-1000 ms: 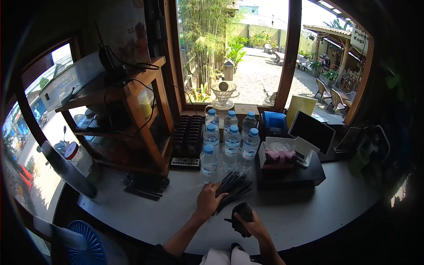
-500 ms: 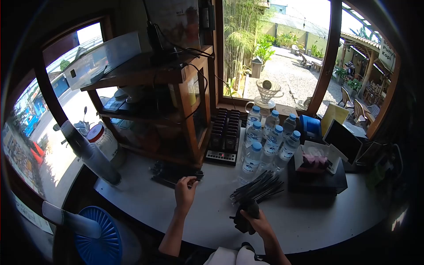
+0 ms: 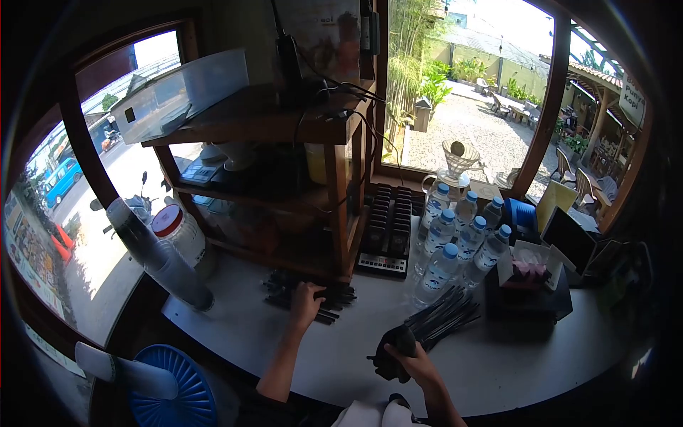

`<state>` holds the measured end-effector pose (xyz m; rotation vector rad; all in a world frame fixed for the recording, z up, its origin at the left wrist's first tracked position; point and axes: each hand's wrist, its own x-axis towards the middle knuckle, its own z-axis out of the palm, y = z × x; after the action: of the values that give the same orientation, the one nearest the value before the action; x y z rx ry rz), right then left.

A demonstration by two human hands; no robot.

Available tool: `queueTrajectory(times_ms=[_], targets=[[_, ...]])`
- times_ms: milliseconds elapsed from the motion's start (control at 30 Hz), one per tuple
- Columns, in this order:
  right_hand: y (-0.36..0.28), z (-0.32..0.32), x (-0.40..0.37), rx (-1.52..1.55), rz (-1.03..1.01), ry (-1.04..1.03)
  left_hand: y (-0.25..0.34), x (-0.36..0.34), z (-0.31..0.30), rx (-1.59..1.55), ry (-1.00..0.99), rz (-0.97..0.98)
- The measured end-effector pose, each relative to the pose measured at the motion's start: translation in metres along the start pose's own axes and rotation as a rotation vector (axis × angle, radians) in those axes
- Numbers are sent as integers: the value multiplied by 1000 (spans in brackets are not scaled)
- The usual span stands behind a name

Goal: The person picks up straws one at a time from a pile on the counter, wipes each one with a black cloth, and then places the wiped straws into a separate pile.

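Sorting of the thin black sticks appears to be only part-way along, judging by how they are split on the white counter (image 3: 498,370). Taking clock directions from the counter's middle, a fanned bundle (image 3: 447,313) is laid at two o'clock, its near end brought together by the dark object and its far end spread out. A looser pile (image 3: 324,310) is scattered at ten o'clock, with several sticks lying askew — that portion looks ungathered. No band or wrapping can be made out around either group, so neither can be called finished.

The looser pile is reached by the left hand (image 3: 306,302), its fingers bent down among the sticks; whether any stick is pinched there cannot be told. A bulky dark object (image 3: 395,349) is clasped firmly in the right hand (image 3: 420,366), at about five o'clock, just beside the bundle; what it is cannot be made out.

Bottles with blue caps (image 3: 441,270) are grouped at one o'clock, beyond the bundle. Between two and three o'clock a black box (image 3: 530,304) is set, with a tissue holder (image 3: 526,267) on top. A wooden shelf (image 3: 249,132) is stood at eleven o'clock — just behind the looser pile — and stacked plastic cups (image 3: 163,260) are leaned at ten, farther out.
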<state>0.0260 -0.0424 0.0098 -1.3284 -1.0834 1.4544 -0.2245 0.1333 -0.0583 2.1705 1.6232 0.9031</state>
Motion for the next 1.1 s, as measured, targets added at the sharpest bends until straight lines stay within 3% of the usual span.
queueTrajectory(times_ms=[267,433,567,667,700,800,867,900,933,1033,1100], targets=[[2,14,8,57,-1,68,15,8,-24,-35,-87,54],[8,17,5,188,62,219,44,5,-47,-270,84,66],[-3,18,-5,538,-53,405,89,-17,-78,-666,-15,-132],[-10,19,-4,406,-436,447,107,-32,-79,-819,-229,-53],[-5,13,-4,216,-486,310,118,-37,-83,-842,-307,-7],[-34,19,-8,-280,-371,-41,131,-46,-65,-1008,-467,134],[-23,17,-9,-103,17,-144,139,-51,-62,-914,-422,193],[-15,22,-8,48,-230,-147,145,-54,-65,-842,-379,234],[-10,20,-9,21,-262,-123,151,-57,-65,-772,-334,272],[-19,11,-23,-51,-302,-35,171,-73,-52,-1128,-290,6],[-16,1,-22,-75,-258,-84,184,-73,-43,-1394,-203,-169]])
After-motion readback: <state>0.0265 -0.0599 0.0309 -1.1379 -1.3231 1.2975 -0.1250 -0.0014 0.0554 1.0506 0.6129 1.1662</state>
